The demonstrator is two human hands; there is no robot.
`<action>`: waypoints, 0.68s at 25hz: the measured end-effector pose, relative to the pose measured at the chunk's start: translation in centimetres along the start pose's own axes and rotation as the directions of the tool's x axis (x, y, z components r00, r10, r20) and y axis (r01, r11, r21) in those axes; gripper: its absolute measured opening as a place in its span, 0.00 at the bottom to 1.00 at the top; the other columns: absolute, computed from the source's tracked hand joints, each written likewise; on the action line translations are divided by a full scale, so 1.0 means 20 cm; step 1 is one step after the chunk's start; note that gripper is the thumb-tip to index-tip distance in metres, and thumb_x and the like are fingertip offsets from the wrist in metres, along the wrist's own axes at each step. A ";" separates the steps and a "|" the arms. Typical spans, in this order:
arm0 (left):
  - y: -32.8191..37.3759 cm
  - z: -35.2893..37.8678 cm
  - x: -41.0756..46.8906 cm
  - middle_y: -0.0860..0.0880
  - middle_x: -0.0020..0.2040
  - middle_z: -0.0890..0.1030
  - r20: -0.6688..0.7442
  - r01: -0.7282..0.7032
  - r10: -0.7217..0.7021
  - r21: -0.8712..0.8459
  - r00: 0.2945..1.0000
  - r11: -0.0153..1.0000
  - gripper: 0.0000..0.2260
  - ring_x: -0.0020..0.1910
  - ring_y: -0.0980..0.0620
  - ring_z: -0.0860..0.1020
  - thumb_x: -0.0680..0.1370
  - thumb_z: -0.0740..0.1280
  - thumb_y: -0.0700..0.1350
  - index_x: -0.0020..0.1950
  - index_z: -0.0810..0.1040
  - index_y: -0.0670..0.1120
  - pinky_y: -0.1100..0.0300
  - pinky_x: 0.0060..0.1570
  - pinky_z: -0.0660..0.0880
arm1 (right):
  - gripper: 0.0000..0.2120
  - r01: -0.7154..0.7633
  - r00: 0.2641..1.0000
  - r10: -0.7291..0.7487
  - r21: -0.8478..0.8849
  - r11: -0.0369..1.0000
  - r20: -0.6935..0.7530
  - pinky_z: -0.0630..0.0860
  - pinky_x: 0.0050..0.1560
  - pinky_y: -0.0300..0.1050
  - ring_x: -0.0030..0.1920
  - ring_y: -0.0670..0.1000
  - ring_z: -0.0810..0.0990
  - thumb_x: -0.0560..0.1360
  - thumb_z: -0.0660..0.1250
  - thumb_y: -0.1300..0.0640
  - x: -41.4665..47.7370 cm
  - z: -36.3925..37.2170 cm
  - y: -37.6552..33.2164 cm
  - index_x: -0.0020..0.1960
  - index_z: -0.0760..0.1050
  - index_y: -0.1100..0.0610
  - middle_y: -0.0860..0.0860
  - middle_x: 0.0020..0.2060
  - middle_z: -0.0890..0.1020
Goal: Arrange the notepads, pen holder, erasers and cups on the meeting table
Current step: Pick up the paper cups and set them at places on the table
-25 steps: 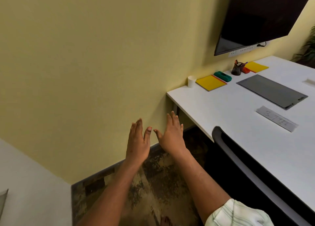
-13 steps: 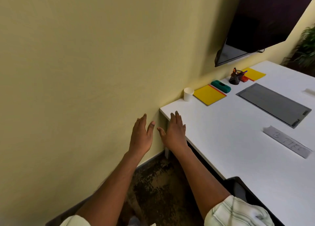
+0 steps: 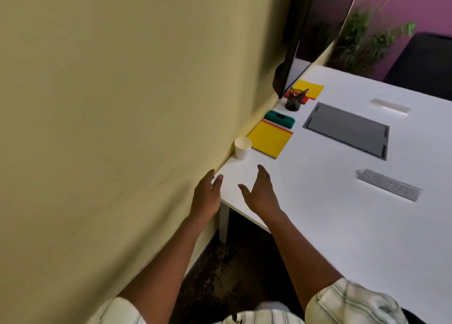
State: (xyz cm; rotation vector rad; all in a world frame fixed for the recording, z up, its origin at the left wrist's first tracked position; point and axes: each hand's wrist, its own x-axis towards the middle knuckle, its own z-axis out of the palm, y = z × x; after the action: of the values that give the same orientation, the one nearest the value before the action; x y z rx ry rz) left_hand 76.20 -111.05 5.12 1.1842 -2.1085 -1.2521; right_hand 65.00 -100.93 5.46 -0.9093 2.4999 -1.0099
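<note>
A white paper cup (image 3: 242,148) stands at the table's near corner by the wall. Beside it lies a yellow notepad (image 3: 269,139), then a green eraser (image 3: 279,119), a dark pen holder (image 3: 293,101) with pens, a red eraser (image 3: 305,100) mostly hidden behind the holder, and a second yellow notepad (image 3: 308,89). My left hand (image 3: 206,195) is open at the table's corner next to the wall. My right hand (image 3: 260,193) is open over the table edge, short of the cup. Both hold nothing.
The white meeting table (image 3: 318,201) runs along a yellow wall (image 3: 110,128). A grey inset panel (image 3: 347,130) and a grey label plate (image 3: 389,188) lie on it. A wall screen (image 3: 300,35) hangs above the pen holder. A plant (image 3: 362,37) and a dark chair (image 3: 423,64) stand beyond.
I have come closer to the table and turned along it. Both open hands moved forward from below the table's corner to its edge, nearer the cup.
</note>
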 end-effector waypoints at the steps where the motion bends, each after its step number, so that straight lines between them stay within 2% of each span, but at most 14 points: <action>1: -0.02 -0.01 0.07 0.46 0.66 0.75 0.009 0.040 -0.040 -0.042 0.999 0.998 0.21 0.66 0.46 0.73 0.81 0.56 0.54 0.70 0.69 0.45 0.55 0.63 0.68 | 0.40 -0.027 1.000 0.027 0.001 1.000 0.003 0.57 0.72 0.46 0.76 0.53 0.56 0.76 0.68 0.49 0.04 0.03 0.01 0.77 0.47 0.58 0.55 0.77 0.56; 3: -0.05 0.00 0.20 0.48 0.59 0.79 0.026 0.070 -0.067 -0.116 0.997 0.991 0.18 0.61 0.45 0.75 0.82 0.55 0.53 0.64 0.74 0.44 0.57 0.57 0.70 | 0.41 -0.059 0.998 0.059 -0.003 0.998 0.006 0.57 0.72 0.45 0.76 0.53 0.57 0.75 0.68 0.50 0.10 0.09 0.03 0.77 0.47 0.57 0.54 0.77 0.56; 6: -0.06 0.06 0.37 0.48 0.56 0.79 0.064 0.096 -0.090 -0.112 0.994 0.989 0.17 0.59 0.45 0.76 0.82 0.55 0.52 0.61 0.76 0.43 0.60 0.52 0.68 | 0.41 -0.135 0.991 0.135 0.034 0.990 -0.019 0.61 0.71 0.47 0.74 0.54 0.61 0.74 0.70 0.51 0.25 0.12 0.07 0.77 0.49 0.58 0.55 0.75 0.59; 9: -0.06 0.14 0.48 0.45 0.63 0.77 0.104 0.128 -0.122 -0.050 0.987 0.991 0.19 0.63 0.44 0.74 0.82 0.54 0.52 0.66 0.72 0.42 0.57 0.57 0.68 | 0.40 -0.234 0.971 0.239 0.114 0.965 -0.031 0.65 0.68 0.47 0.72 0.55 0.65 0.73 0.72 0.53 0.44 0.16 0.14 0.76 0.52 0.59 0.57 0.73 0.65; 11: -0.08 0.20 0.55 0.43 0.67 0.74 0.144 0.139 -0.146 0.060 0.979 0.989 0.21 0.67 0.44 0.71 0.82 0.53 0.53 0.71 0.67 0.43 0.55 0.63 0.67 | 0.40 -0.283 0.957 0.289 0.167 0.944 -0.011 0.66 0.67 0.45 0.70 0.56 0.67 0.72 0.73 0.55 0.60 0.19 0.18 0.75 0.53 0.60 0.59 0.71 0.67; 14: -0.10 0.31 0.67 0.44 0.71 0.70 0.234 0.146 -0.186 0.179 0.954 0.973 0.23 0.70 0.45 0.69 0.82 0.56 0.52 0.74 0.61 0.44 0.53 0.67 0.66 | 0.41 -0.295 0.955 0.292 0.173 0.940 0.039 0.65 0.67 0.44 0.71 0.57 0.67 0.71 0.74 0.57 0.85 0.25 0.25 0.75 0.53 0.63 0.60 0.71 0.66; 17: -0.09 0.42 0.79 0.45 0.73 0.67 0.308 0.163 -0.227 0.221 0.924 0.962 0.24 0.71 0.47 0.67 0.81 0.59 0.48 0.75 0.58 0.43 0.55 0.69 0.64 | 0.44 -0.295 0.955 0.283 0.178 0.939 0.090 0.64 0.69 0.47 0.71 0.57 0.65 0.68 0.77 0.57 1.07 0.28 0.30 0.75 0.54 0.63 0.60 0.72 0.66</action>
State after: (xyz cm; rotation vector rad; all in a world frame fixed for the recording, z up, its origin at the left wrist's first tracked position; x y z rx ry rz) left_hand 62.41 -120.42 -1.80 1.3769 -2.4497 -1.4494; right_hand 48.84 -114.42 -3.56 -0.4902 2.3463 -1.0771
